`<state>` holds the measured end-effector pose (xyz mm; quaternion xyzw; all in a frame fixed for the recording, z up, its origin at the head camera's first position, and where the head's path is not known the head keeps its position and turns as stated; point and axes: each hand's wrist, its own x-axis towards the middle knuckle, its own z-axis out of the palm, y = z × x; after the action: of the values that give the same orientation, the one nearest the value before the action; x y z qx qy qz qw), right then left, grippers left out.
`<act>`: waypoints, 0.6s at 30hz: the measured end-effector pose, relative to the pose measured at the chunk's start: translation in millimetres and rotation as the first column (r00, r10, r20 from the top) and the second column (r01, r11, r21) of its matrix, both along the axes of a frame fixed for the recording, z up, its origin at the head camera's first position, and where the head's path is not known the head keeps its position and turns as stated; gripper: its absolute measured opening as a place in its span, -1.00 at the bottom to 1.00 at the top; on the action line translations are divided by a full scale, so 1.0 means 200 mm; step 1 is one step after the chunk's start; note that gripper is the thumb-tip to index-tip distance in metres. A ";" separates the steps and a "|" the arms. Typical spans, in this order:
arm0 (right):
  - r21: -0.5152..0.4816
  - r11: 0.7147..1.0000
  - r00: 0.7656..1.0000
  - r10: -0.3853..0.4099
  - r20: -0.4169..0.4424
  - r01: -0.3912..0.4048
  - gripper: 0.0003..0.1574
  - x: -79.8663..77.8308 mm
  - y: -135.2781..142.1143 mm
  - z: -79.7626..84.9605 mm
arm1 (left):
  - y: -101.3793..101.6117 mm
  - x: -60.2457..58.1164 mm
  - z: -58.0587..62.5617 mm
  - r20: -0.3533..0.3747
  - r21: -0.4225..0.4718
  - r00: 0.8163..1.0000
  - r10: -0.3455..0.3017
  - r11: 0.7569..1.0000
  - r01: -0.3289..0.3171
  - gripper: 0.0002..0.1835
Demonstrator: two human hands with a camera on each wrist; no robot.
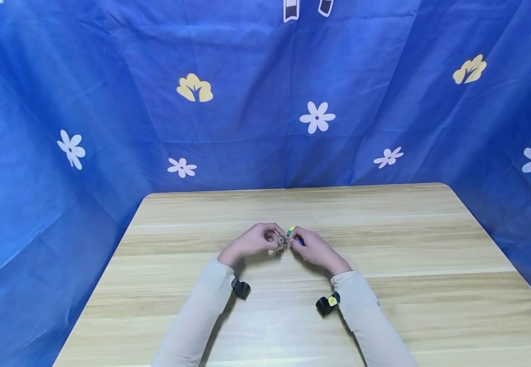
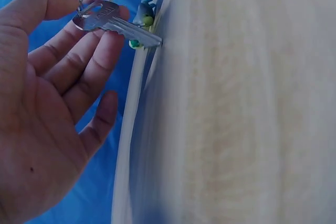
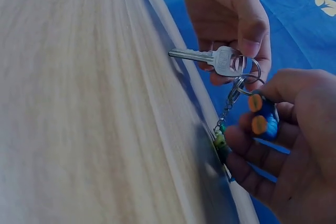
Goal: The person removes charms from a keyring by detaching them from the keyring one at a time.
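Over the table my two hands meet at a small bunch of metal and charms. My left hand [image 1: 257, 240] pinches a key ring [image 3: 255, 69] between thumb and forefinger, its other fingers loosely spread. From that ring a silver key [image 2: 113, 22] sticks out toward the tabletop. My right hand [image 3: 302, 140] pinches the keychain's own ring beside it, thumb against forefinger. Against the right fingers lies a blue charm with orange ends [image 3: 266, 120]. A clasp and short chain [image 3: 226, 109] hang down to a green charm [image 3: 219, 139], partly hidden behind the right fingertips.
The wood-grained table [image 1: 265, 326] spreads around both hands. A blue cloth [image 1: 256, 127] with white and yellow prints hangs behind it and at both sides. Black bands with small black devices [image 1: 241, 289] are on both wrists.
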<state>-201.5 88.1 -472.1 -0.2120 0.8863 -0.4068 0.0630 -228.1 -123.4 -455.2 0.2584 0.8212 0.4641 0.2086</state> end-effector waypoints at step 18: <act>-0.176 0.983 0.995 -0.029 0.098 0.046 -0.87 0.01 0.01 0.02 | 0.02 0.01 0.01 0.030 0.002 0.999 -0.034 0.999 0.034 -0.67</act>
<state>-200.0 90.5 -467.8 -0.1806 0.8463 -0.4950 0.0784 -226.4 -119.9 -453.6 0.2655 0.8131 0.4648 0.2289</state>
